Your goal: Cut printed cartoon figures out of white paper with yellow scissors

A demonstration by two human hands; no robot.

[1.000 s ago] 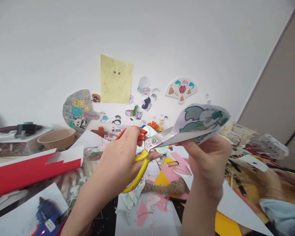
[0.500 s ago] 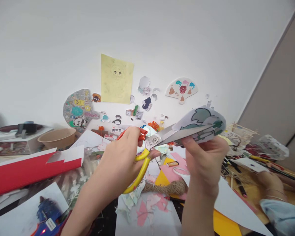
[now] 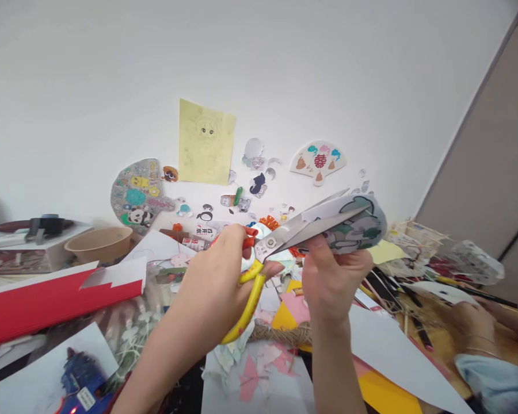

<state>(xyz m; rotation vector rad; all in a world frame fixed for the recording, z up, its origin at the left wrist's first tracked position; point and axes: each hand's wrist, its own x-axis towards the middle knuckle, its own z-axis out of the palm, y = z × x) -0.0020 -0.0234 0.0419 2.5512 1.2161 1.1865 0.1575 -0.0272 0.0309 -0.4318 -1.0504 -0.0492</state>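
Note:
My left hand (image 3: 218,279) is closed round the handles of a pair of scissors (image 3: 271,242), one loop red-orange and the other yellow. The parted blades point up and to the right, and one crosses the face of a paper cutout (image 3: 357,225) with green and grey drawing outlined in black. My right hand (image 3: 334,276) pinches this cutout from below, thumb in front. Its far side and the fingers behind it are hidden. Beneath the hands lie a bundle of brown twine (image 3: 280,334) and torn pink and pale green paper scraps (image 3: 252,376).
A blue glue gun (image 3: 84,379) rests on white paper at lower left, beside a red folded sheet (image 3: 60,305). A brown bowl (image 3: 98,244) stands behind. On the wall hang a yellow drawing (image 3: 206,146) and several cutouts. Another person's hand (image 3: 472,322) is at far right.
My right hand has moved left with the paper cutout, further in between the scissor blades. The blades now stand apart, one tip showing above the cutout. My left hand stays nearly in place.

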